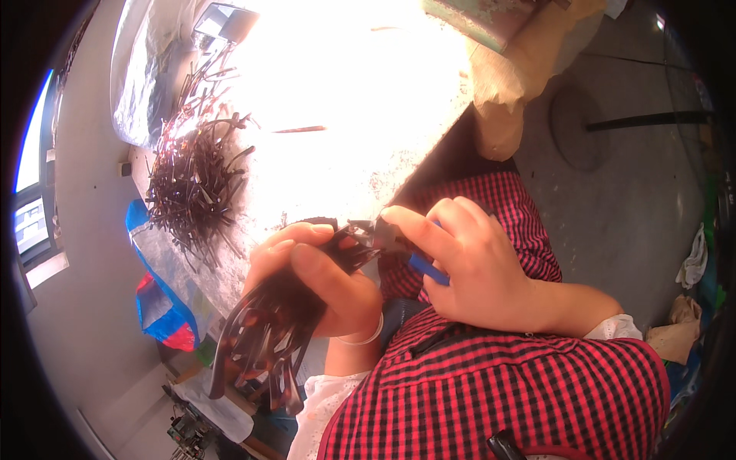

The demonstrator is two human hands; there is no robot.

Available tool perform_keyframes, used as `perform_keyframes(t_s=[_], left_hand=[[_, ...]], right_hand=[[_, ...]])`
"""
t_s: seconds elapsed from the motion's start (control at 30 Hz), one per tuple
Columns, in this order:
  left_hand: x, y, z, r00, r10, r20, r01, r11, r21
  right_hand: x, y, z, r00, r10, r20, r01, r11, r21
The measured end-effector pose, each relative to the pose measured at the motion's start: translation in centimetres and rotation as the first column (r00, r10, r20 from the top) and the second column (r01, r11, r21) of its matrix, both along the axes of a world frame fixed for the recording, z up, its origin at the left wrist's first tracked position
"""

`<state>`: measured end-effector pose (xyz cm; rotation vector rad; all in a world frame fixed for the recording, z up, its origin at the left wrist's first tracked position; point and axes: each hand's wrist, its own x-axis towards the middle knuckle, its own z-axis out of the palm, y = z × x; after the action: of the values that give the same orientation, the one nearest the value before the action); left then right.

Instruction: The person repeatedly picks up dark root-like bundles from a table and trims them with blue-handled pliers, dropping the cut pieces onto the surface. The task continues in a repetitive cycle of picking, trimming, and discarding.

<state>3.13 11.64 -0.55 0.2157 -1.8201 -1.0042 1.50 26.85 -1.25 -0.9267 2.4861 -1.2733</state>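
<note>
My left hand [322, 282] is wrapped around a bundle of dark brown, tortoiseshell-patterned eyeglass temples [270, 333]. Their curved ends fan out toward the lower left, and the other ends point at my right hand. A tool with a blue handle [428, 269] is gripped in my right hand [477, 264]. Its greyish working end [386, 233] meets the temple ends between my hands; my fingers partly hide it, so its exact kind is unclear. Left of my hands, a large heap of similar temples [195, 184] lies on the worktable [339, 184].
One thin strip [299, 129] lies alone on the brightly lit tabletop. A green-edged box [477, 20] and brown paper [500, 109] sit at the table's far right corner. A blue and red woven bag [167, 310] hangs below the left edge. A stand's round base [578, 126] is on the floor.
</note>
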Motion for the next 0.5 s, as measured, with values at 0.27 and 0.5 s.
perform_keyframes(t_s=[0.27, 0.5], left_hand=[[1.1, -0.8, 2.0, 0.926, -0.353, 0.132, 0.273, 0.87, 0.411], [1.0, -0.6, 1.1, 0.955, -0.281, 0.098, 0.248, 0.933, 0.259]], right_hand=[[-2.6, 0.7, -2.5, 0.891, -0.057, -0.451, 0.027, 0.997, -0.073], [-1.4, 1.1, -1.4, 0.967, -0.003, -0.255, 0.005, 1.0, 0.005]])
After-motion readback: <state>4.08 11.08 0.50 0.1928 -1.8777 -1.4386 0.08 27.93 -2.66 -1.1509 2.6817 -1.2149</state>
